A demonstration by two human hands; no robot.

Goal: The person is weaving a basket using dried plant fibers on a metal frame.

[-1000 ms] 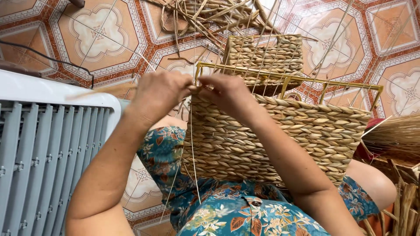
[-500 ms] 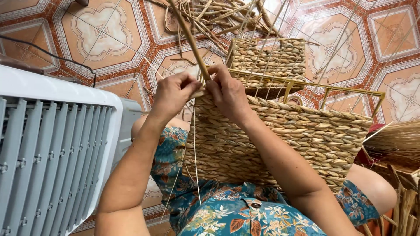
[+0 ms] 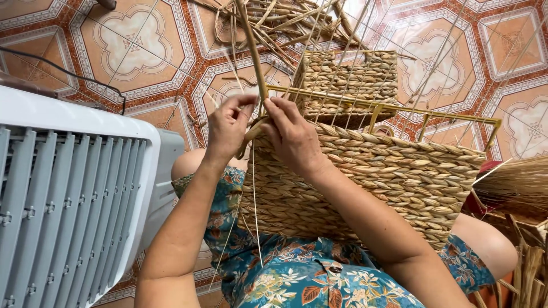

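We rest the half-woven basket (image 3: 365, 182) on our lap; its side is woven nearly up to the yellow wire frame (image 3: 394, 108), only the rim left open; left hand (image 3: 228, 122) and right hand (image 3: 291, 134) pinch a straw strand (image 3: 253, 51) at the basket's top left corner.

- The place looked like a room in a home that served as a small weaving workplace.
- The floor (image 3: 142, 40) was laid with ornate terracotta-and-cream patterned tiles, the kind found in a house rather than a factory.
- A white slatted appliance (image 3: 68, 199), like a fan or air cooler, stood at the left edge, with a dark cable (image 3: 57, 64) running across the tiles.
- Loose dried straw strands (image 3: 285, 23) lay heaped on the floor at the top.
- A half-woven basket (image 3: 388, 177) on a yellow wire frame (image 3: 399, 108) rested on the person's lap, and a smaller woven basket (image 3: 348, 77) sat on the tiles beyond it.
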